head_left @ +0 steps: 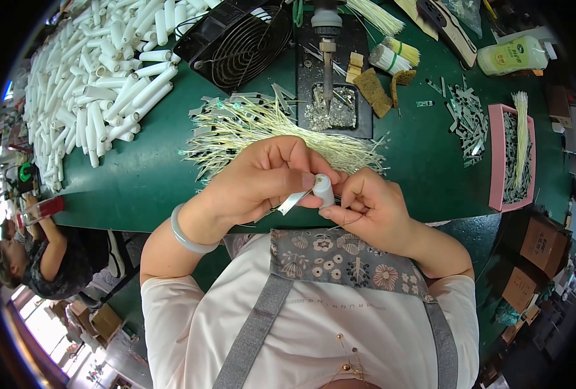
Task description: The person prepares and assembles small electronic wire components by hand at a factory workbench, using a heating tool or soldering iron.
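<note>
My left hand (259, 180) and my right hand (369, 209) meet over the near edge of a green table (145, 175). Between their fingertips sits a short white plastic tube (323, 190). My left fingers also pinch a thin flat strip (293, 203) with fine wires, which points into the tube's end. My right hand grips the tube from the right. Just behind my hands lies a spread heap of thin yellowish wired strips (262, 126). A pale green bangle (187, 235) is on my left wrist.
A big pile of white tubes (100, 71) fills the far left. A black fan (236, 42), a soldering iron on a black stand (330, 78), sponges (373, 91), a pink tray (498, 159) of parts and a bottle (511, 55) stand behind. Another person (38, 259) sits at lower left.
</note>
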A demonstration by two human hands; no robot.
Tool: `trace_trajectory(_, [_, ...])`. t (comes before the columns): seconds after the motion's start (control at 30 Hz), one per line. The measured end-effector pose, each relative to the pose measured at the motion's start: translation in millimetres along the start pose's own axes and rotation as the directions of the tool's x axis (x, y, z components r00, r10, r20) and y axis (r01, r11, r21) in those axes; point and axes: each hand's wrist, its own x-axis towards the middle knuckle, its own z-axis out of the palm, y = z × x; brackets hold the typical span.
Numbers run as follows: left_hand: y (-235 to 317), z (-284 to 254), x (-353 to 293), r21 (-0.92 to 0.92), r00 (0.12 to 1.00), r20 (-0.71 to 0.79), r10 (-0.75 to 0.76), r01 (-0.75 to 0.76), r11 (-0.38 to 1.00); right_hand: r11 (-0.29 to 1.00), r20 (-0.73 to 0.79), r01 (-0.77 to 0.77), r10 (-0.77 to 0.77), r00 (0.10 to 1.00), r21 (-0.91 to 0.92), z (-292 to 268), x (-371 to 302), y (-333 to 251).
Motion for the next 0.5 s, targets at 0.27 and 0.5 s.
trace_trajectory(0.27, [0.2,-5.1,3.2,-0.078,0.998,0.066,-0.002,0.007,0.997,1.000,-0.013,0.013,-0.013,1.000,-0.009,-2.4,1.1,-6.1])
trace_trajectory(0.5, [7.9,-4.8,8.3,-0.076,0.998,0.036,-0.051,0.054,0.996,0.990,-0.024,0.136,-0.137,0.990,-0.036,-24.0,3.1,-9.1])
